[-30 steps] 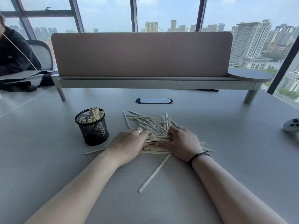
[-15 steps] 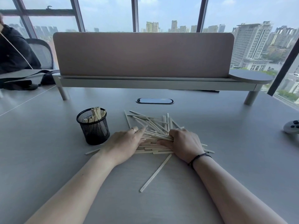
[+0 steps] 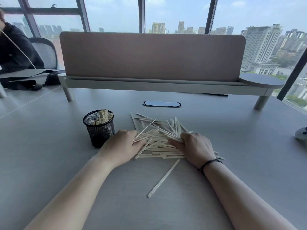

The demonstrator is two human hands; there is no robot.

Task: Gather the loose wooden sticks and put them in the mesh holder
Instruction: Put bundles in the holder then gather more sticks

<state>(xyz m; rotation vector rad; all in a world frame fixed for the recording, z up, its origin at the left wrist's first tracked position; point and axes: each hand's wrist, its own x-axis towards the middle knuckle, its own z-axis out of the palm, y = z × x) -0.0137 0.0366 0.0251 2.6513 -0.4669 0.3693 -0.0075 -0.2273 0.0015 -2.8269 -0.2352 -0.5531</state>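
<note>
A heap of pale wooden sticks [image 3: 159,140] lies on the grey table in front of me. My left hand [image 3: 122,146] presses in on the heap's left side, fingers curled around stick ends. My right hand [image 3: 194,147] closes on the heap's right side, with sticks fanning up between the two hands. A black mesh holder [image 3: 99,130] stands upright just left of my left hand, with several sticks inside. One stick [image 3: 163,178] lies alone nearer to me.
A raised shelf with a pink divider panel [image 3: 152,55] crosses the back of the table. A cable port [image 3: 162,104] sits behind the heap. A white controller [image 3: 301,133] is at the right edge. A seated person in black [image 3: 15,50] and a black bag [image 3: 31,79] are far left.
Both hands have squeezed inward on the heap; sticks between them have bunched and tilted up. The left hand's fingers have curled from flat to closed.
</note>
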